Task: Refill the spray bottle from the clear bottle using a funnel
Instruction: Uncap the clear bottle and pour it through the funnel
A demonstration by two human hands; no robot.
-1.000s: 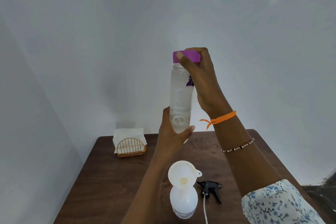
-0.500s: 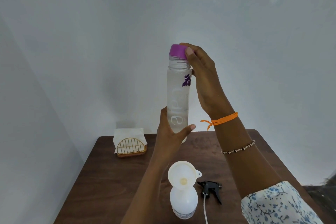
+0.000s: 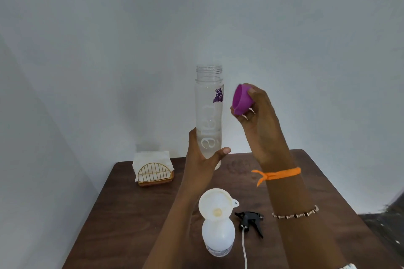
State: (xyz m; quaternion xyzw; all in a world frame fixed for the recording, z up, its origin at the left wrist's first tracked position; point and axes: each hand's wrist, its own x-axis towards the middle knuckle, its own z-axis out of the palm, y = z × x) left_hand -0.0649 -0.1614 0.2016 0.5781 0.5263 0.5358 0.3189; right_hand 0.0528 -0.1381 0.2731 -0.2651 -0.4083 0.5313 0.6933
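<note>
Purple cap (image 3: 241, 100) off, pinched in right hand (image 3: 258, 120). Left hand (image 3: 202, 159) wraps clear bottle (image 3: 209, 116), upright above far surface (image 3: 135, 214). Funnel (image 3: 215, 203) seated in spray bottle (image 3: 218, 233), near. Risk: fast tilt from height overshoots funnel, or tips the light bottle.

The funnel (image 3: 215, 202) is sitting in the spray bottle (image 3: 218, 236), its mouth lying open from above. The left hand (image 3: 202, 158) is holding the clear bottle (image 3: 209, 113) upright over the far table (image 3: 122, 214), leaving air between them. The black trigger head (image 3: 250, 221) is crowding the right side; the napkin holder (image 3: 154, 172) is standing well apart.
</note>
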